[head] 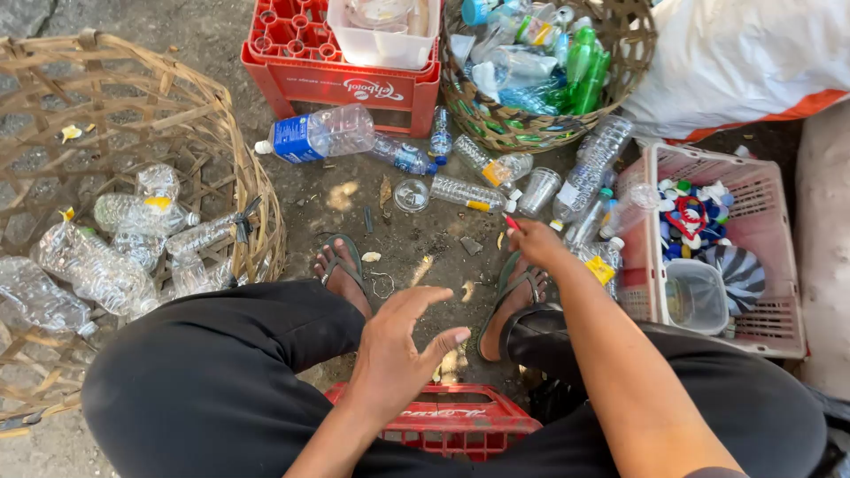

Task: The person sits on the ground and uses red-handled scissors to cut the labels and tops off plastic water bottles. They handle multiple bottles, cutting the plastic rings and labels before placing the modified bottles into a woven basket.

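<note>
My left hand [400, 345] hovers open between my knees, fingers spread, holding nothing, above the red crate [456, 423] I sit on. My right hand [534, 241] reaches forward over my right foot and pinches a small red object, probably a cutter or cap, at its fingertips. Just beyond it lie several clear plastic bottles [467, 192] and a clear plastic cup [537, 190] on the ground. A large clear bottle with a blue label [320, 134] lies further off to the left.
A big woven basket [226, 133] at left holds crushed clear bottles. A pink plastic basket [770, 230] at right holds coloured caps and a cup. Ahead stand a red crate [305, 75] with a white tub, a round woven basket [531, 124] of bottles, and a white sack [744, 53].
</note>
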